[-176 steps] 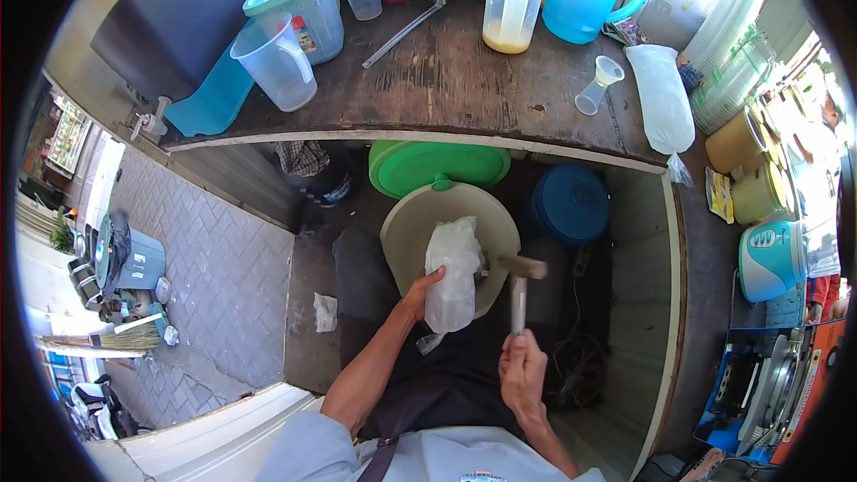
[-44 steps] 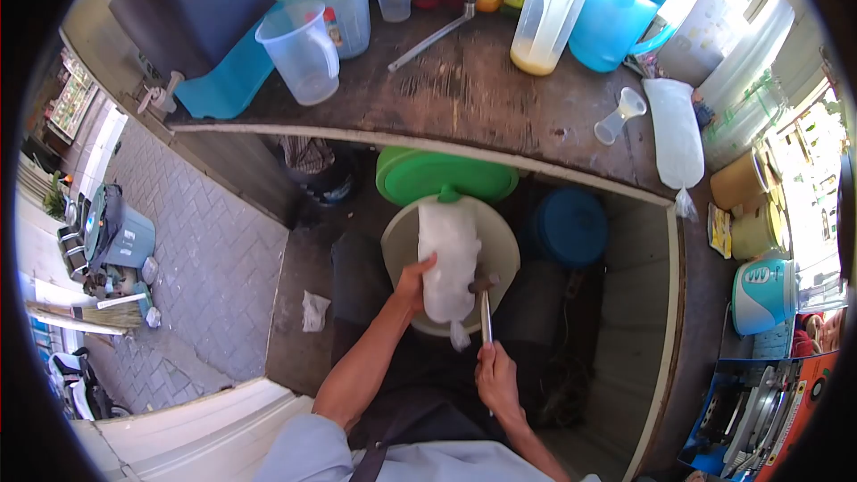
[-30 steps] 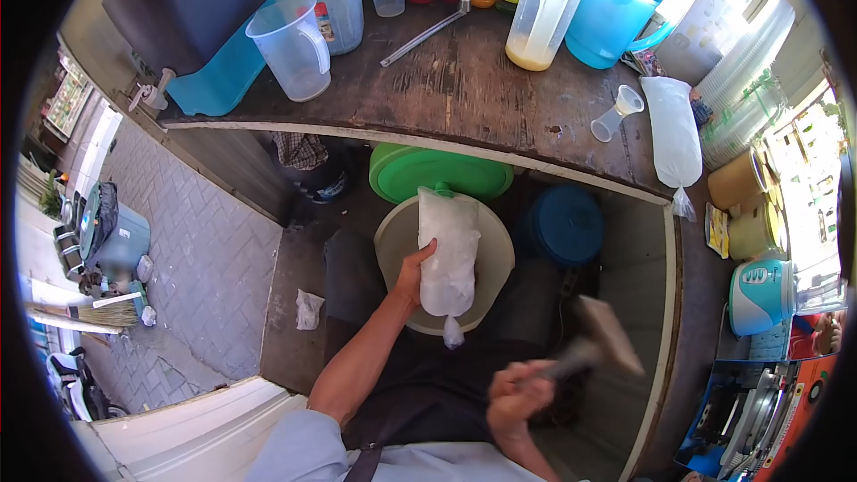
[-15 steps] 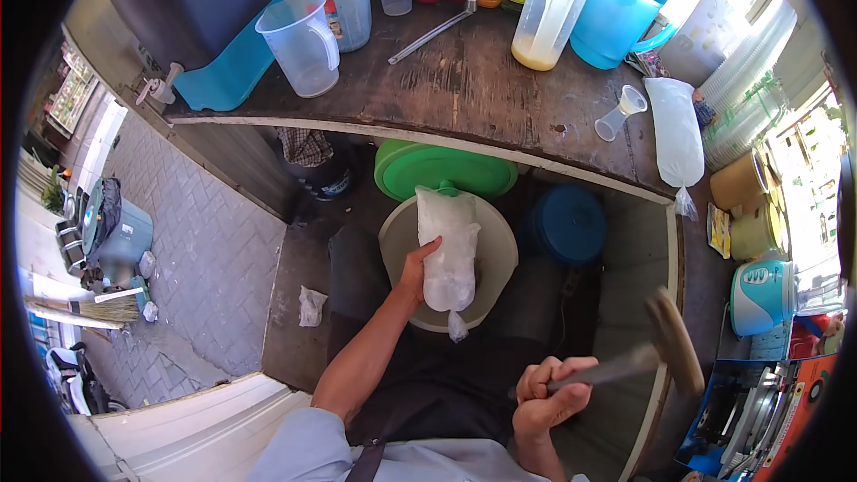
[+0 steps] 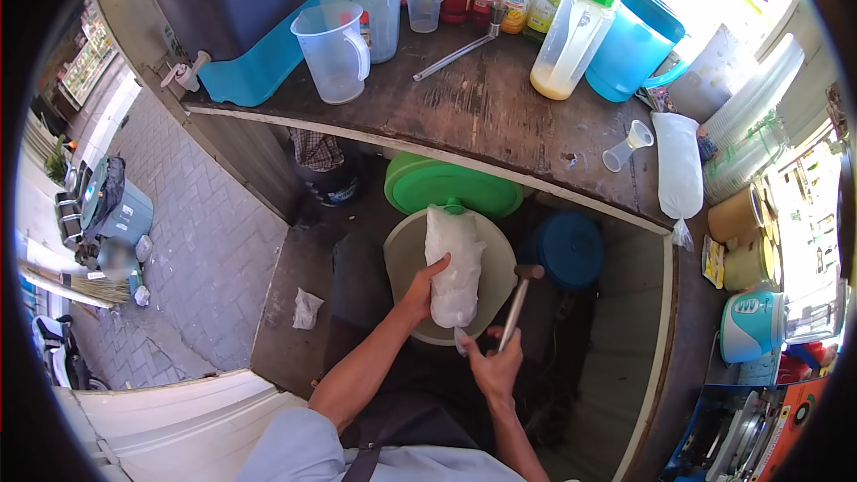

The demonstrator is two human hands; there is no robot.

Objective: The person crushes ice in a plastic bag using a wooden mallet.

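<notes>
A long clear plastic bag of ice (image 5: 455,270) is held over a cream bucket (image 5: 496,259). My left hand (image 5: 421,293) is closed around the bag's left side. My right hand (image 5: 495,368) grips the handle of a hammer (image 5: 516,308), its head raised near the bucket's right rim. The fingertips of that same hand are at the twisted lower tail of the bag (image 5: 461,339) and seem to pinch it. The bucket stands between my knees, with a green lid (image 5: 428,183) behind it.
The wooden counter (image 5: 500,107) ahead carries a measuring jug (image 5: 328,54), a blue pitcher (image 5: 634,45), a squeeze bottle (image 5: 571,40), a small funnel (image 5: 628,146) and another filled bag (image 5: 678,165). A blue lidded container (image 5: 568,248) sits right of the bucket.
My right hand has brought the hammer from the far right in to the bag's lower end. The hammer now points upward. My left hand still holds the bag over the bucket.
</notes>
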